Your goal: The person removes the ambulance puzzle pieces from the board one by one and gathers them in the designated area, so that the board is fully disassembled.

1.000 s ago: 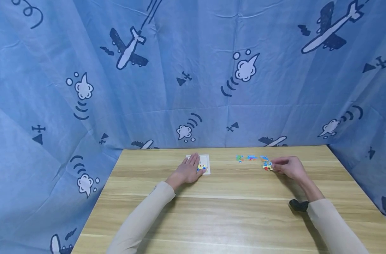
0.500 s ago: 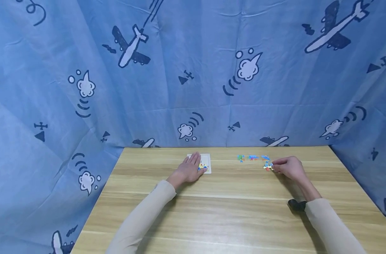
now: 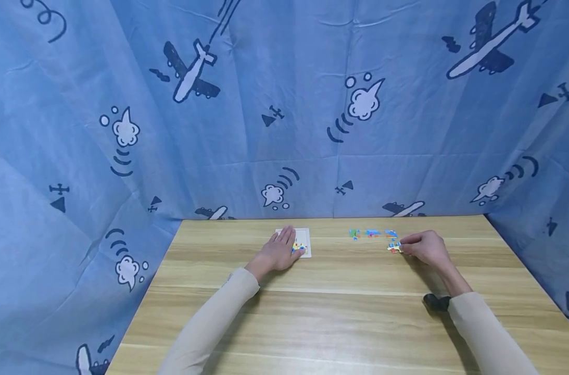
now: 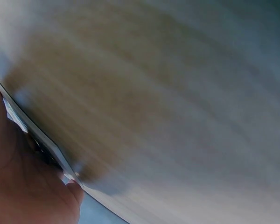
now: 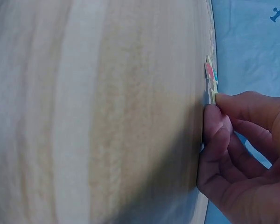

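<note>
My left hand (image 3: 277, 251) rests with straight fingers on a white puzzle board (image 3: 305, 235), covering its left part. A yellow picture with bits of red and blue shows beside the thumb. In the left wrist view the board (image 4: 46, 142) is seen edge-on beside the palm. To the right, my right hand (image 3: 426, 248) pinches a puzzle piece (image 3: 394, 248) coloured yellow, red and blue between thumb and finger. The right wrist view shows the puzzle piece (image 5: 211, 73) jutting past the fingertips, low over the table.
Just behind the held piece lie more puzzle pieces in a row: a green one (image 3: 354, 233), a blue and red one (image 3: 372, 233) and a blue one (image 3: 390, 234). Blue curtains (image 3: 312, 130) hang along the wooden table's (image 3: 312, 323) back and sides. A black band sits at the right wrist.
The held puzzle piece has tilted slightly in the right fingers, which stay in nearly the same place. My left hand keeps still on the board. The head view has shifted a little.
</note>
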Demonstrator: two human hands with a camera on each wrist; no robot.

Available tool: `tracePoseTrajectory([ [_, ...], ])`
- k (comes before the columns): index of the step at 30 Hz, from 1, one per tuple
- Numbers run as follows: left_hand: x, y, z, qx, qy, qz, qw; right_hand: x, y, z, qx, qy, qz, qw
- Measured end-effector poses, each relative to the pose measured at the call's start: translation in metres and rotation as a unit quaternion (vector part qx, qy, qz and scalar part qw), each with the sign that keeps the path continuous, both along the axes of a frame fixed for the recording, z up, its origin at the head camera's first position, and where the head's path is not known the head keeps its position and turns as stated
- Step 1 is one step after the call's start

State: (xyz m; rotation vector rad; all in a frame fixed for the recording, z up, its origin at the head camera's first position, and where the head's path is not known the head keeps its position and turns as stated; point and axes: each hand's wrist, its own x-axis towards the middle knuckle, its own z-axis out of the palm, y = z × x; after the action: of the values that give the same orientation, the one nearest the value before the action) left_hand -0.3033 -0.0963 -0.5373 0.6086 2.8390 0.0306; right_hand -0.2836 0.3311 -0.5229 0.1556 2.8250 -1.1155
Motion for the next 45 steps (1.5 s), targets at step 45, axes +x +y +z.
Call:
tracePoseTrajectory([
  [45, 0.0, 0.001, 0.014, 0.039, -0.013, -0.009, 0.9991, 0.0, 0.003, -0.002, 0.003, 0.051, 0.019, 0.999],
])
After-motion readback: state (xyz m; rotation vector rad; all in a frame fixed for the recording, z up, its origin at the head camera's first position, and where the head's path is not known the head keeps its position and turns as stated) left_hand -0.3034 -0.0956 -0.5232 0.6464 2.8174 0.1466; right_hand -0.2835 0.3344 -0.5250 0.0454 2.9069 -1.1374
